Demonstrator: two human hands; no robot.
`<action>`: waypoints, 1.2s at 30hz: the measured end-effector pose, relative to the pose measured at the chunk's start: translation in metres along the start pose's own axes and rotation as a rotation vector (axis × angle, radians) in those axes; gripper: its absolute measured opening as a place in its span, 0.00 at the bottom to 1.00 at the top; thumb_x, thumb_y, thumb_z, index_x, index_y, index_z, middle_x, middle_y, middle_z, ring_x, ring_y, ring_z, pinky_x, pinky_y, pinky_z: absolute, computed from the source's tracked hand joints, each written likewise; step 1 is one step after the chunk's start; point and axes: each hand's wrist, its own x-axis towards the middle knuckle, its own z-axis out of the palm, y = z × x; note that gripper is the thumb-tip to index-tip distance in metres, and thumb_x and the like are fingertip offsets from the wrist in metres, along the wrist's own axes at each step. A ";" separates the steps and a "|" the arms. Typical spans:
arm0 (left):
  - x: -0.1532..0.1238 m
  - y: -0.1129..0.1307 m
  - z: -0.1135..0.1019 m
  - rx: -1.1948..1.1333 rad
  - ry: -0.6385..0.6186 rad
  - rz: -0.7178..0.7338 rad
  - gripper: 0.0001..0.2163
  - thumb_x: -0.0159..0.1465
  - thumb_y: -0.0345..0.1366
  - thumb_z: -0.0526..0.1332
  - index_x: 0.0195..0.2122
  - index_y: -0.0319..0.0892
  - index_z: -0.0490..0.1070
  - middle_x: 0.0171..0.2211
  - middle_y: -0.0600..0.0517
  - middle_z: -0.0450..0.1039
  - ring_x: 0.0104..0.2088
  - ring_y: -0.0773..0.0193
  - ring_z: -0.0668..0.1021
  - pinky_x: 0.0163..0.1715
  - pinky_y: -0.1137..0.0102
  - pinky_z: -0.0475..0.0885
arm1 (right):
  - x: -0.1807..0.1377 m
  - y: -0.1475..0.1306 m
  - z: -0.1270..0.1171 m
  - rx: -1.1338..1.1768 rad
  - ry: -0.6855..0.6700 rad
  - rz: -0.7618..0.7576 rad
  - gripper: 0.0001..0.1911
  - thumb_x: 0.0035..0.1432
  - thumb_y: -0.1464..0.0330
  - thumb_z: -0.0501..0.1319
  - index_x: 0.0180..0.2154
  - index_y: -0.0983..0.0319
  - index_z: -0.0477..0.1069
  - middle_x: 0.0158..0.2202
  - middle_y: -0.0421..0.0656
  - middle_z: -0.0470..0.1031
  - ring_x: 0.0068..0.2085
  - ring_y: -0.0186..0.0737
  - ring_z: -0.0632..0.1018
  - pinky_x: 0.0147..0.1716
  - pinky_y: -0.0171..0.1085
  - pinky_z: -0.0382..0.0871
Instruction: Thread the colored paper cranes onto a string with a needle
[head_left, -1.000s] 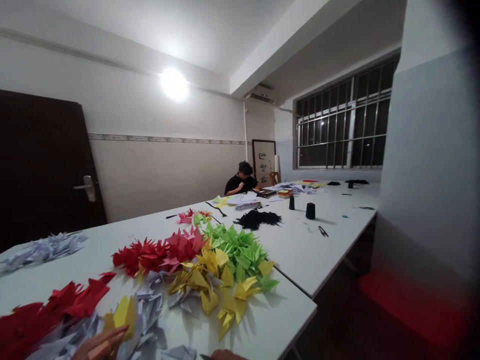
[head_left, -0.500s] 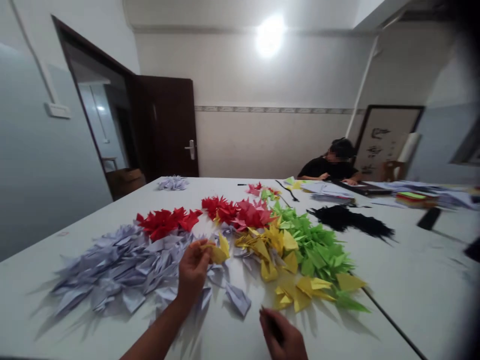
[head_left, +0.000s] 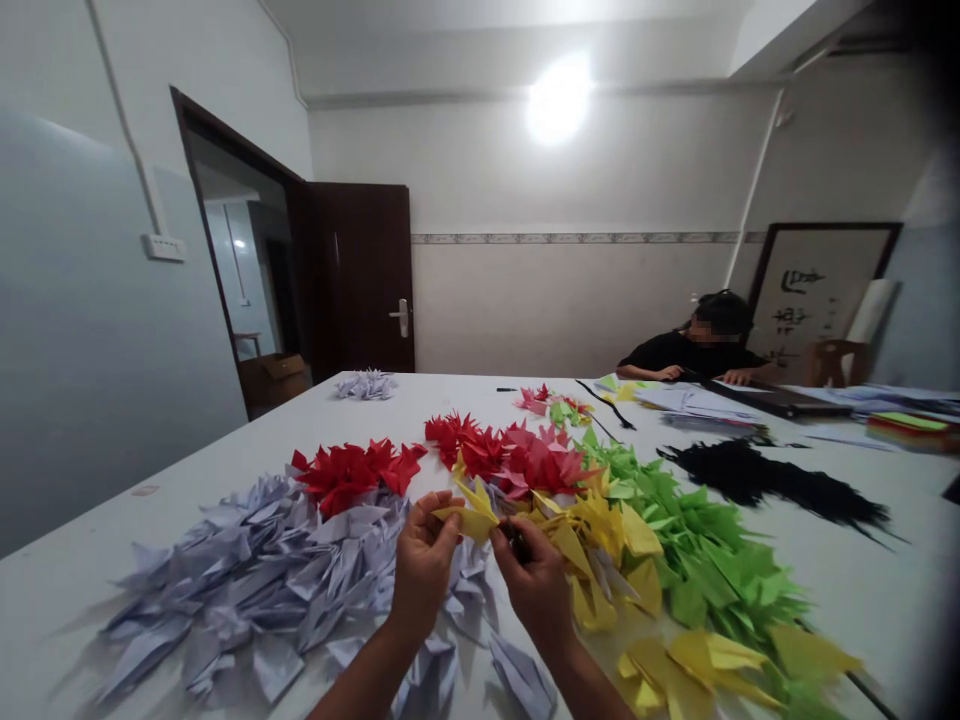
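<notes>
My left hand (head_left: 422, 567) pinches a yellow folded paper crane (head_left: 470, 514) just above the white table (head_left: 90, 560). My right hand (head_left: 534, 580) is closed next to the crane's right side, and a small dark thing shows between its fingers; I cannot make out what it is. Below and around the hands lie heaps of folded paper: lavender (head_left: 255, 570) on the left, red (head_left: 352, 470) behind, yellow (head_left: 607, 540) and green (head_left: 697, 540) to the right.
A heap of black paper pieces (head_left: 772, 480) lies further right. Another person (head_left: 694, 345) sits at the far end with sheets of paper. A small lavender heap (head_left: 366, 384) sits at the far left corner. An open dark door (head_left: 364, 280) is behind.
The view swung from the right side of the room to the table in front. My left hand kept the yellow crane, and my right hand rose from the table edge to meet it.
</notes>
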 end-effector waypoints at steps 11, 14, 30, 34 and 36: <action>0.024 -0.028 -0.018 -0.040 -0.118 -0.257 0.18 0.44 0.45 0.72 0.30 0.37 0.74 0.26 0.51 0.75 0.27 0.66 0.76 0.27 0.75 0.70 | -0.005 0.040 0.013 0.107 0.033 0.123 0.18 0.53 0.58 0.60 0.38 0.65 0.73 0.29 0.44 0.75 0.27 0.37 0.74 0.27 0.33 0.70; 0.033 -0.034 -0.028 -0.112 -0.055 -0.284 0.18 0.45 0.44 0.71 0.32 0.38 0.73 0.27 0.52 0.76 0.29 0.66 0.78 0.29 0.75 0.71 | -0.011 0.048 0.012 0.020 -0.071 0.075 0.18 0.55 0.60 0.59 0.43 0.64 0.72 0.35 0.47 0.77 0.33 0.40 0.78 0.33 0.35 0.72; 0.021 -0.031 -0.040 0.258 -0.318 0.085 0.05 0.59 0.34 0.61 0.31 0.38 0.73 0.29 0.50 0.73 0.30 0.66 0.76 0.30 0.73 0.72 | -0.017 0.044 0.010 -0.199 -0.204 -0.032 0.12 0.59 0.65 0.57 0.42 0.61 0.76 0.34 0.45 0.80 0.31 0.38 0.79 0.29 0.33 0.74; 0.026 -0.033 -0.048 0.463 -0.309 0.533 0.06 0.59 0.27 0.59 0.35 0.41 0.72 0.33 0.49 0.73 0.36 0.64 0.76 0.38 0.70 0.72 | -0.014 0.043 0.008 -0.228 -0.182 -0.098 0.12 0.57 0.66 0.59 0.41 0.61 0.76 0.37 0.46 0.80 0.36 0.40 0.80 0.33 0.33 0.75; 0.030 -0.034 -0.052 0.534 -0.265 0.704 0.08 0.58 0.24 0.58 0.36 0.41 0.72 0.34 0.49 0.72 0.37 0.64 0.76 0.37 0.70 0.73 | -0.013 0.041 0.004 -0.245 -0.138 -0.132 0.11 0.56 0.66 0.60 0.41 0.61 0.76 0.37 0.46 0.80 0.36 0.41 0.80 0.34 0.33 0.75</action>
